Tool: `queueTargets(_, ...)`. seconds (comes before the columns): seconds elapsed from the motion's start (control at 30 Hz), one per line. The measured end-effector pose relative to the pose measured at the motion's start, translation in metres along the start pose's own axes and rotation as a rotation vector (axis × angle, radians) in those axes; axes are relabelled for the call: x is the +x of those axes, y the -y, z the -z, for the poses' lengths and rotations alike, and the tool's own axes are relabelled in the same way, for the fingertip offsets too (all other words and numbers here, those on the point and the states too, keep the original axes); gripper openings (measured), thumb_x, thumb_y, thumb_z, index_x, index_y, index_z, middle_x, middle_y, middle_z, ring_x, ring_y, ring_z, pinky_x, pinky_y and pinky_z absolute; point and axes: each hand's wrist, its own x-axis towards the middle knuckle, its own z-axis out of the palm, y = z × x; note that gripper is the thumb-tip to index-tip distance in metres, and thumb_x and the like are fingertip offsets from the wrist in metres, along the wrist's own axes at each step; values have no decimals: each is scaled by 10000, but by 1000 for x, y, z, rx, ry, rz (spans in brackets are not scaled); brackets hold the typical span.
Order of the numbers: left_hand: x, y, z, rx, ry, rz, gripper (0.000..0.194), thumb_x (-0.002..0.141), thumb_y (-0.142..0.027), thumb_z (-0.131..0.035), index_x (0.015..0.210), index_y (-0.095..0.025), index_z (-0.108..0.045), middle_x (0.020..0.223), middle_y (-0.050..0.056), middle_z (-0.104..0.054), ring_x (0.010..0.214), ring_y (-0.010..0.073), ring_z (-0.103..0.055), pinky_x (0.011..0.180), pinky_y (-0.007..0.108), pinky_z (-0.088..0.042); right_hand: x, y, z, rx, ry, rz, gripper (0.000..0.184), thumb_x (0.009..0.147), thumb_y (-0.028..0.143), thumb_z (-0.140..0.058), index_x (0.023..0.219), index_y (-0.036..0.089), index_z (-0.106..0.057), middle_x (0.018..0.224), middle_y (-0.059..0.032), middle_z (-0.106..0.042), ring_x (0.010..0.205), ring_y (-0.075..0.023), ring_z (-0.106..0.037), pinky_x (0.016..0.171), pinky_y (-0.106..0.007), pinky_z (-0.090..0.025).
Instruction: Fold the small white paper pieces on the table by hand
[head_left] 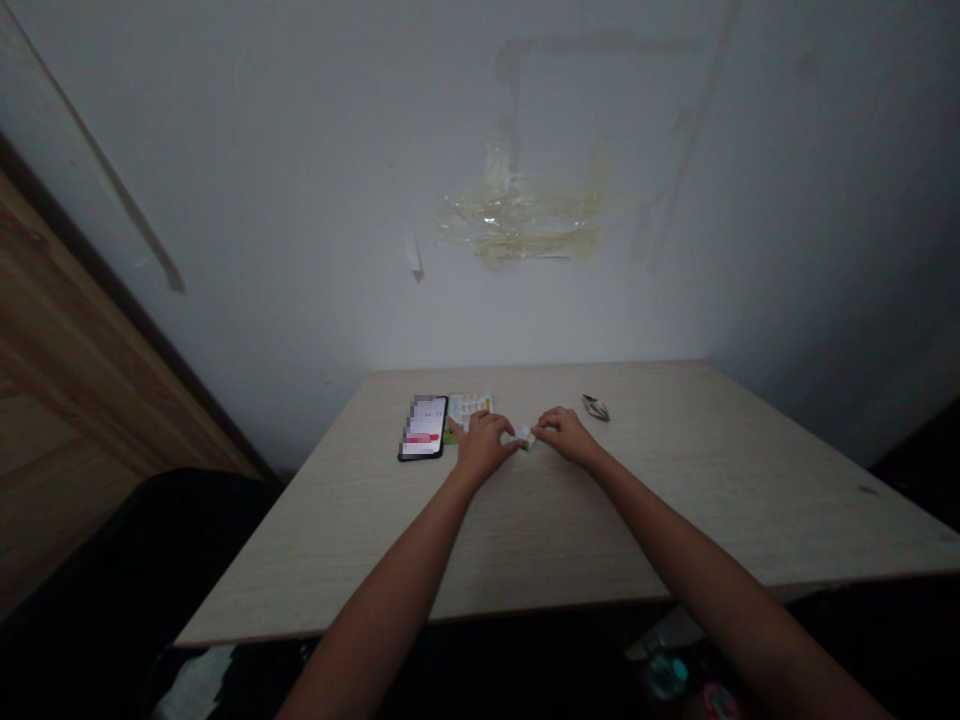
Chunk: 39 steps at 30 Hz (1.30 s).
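A small whitish piece of paper (527,438) with yellow and green marks lies low over the table, between my two hands. At its left edge, the thumb and a finger of my left hand (484,447) are closed on it. My right hand (568,436) pinches its right side, with the fingers curled together. Just behind and left of my left hand is a printed leaflet (471,402), white with green parts, partly covered by that hand. The fingertips are small in view, so fine details of the grip are hard to make out.
A phone (424,428) with a lit screen lies left of the leaflet. A small crumpled or folded item (596,407) sits beyond my right hand. The wooden table (555,560) meets a wall (315,200) with tape remnants. A bottle (666,676) stands below the front edge.
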Motion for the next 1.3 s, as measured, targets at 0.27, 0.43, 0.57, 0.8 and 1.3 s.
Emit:
queueTargets(0.27, 2, 2, -8, -84, -37, 48, 311, 795, -464, -714, 1055, -293, -711, 1235, 66, -680, 1297, 334, -454, 1119, 728, 11, 3, 6, 3, 156, 18, -46, 196, 783, 354, -676, 804, 181, -766, 865, -76, -737, 877, -216, -663, 872, -355, -482)
queueTargets(0.43, 5, 0, -6, -181, -57, 133, 280, 826, -440, -666, 1053, -291, -732, 1205, 69, -704, 1238, 315, -531, 1126, 706, -6, 3, 14, 8, 255, -5, -70, 227, 777, 380, -676, 831, 178, -762, 884, -81, -754, 877, -230, -684, 872, -373, -500)
queueTargets(0.57, 6, -4, 0, -274, -35, 171, 230, 829, -397, -656, 1011, -292, -750, 1008, 50, -772, 1050, 272, -651, 1146, 670, -10, 1, 19, 10, 361, 33, -117, 268, 779, 404, -666, 888, 181, -766, 914, -71, -766, 893, -236, -697, 900, -389, -509)
queueTargets(0.8, 6, -5, 4, -347, -52, 167, 166, 821, -340, -668, 955, -287, -749, 916, 19, -781, 1034, 269, -667, 1140, 675, 11, 1, 18, 10, 518, 135, -149, 368, 782, 439, -653, 1013, 175, -766, 1046, -92, -758, 970, -264, -701, 947, -436, -511)
queueTargets(1.3, 7, -4, 3, -409, -22, 157, 149, 816, -295, -661, 940, -272, -742, 897, 16, -784, 1048, 269, -661, 1124, 689, 41, 1, 23, 13, 438, 128, -101, 314, 763, 417, -673, 909, 163, -785, 934, -85, -773, 886, -260, -706, 884, -400, -521)
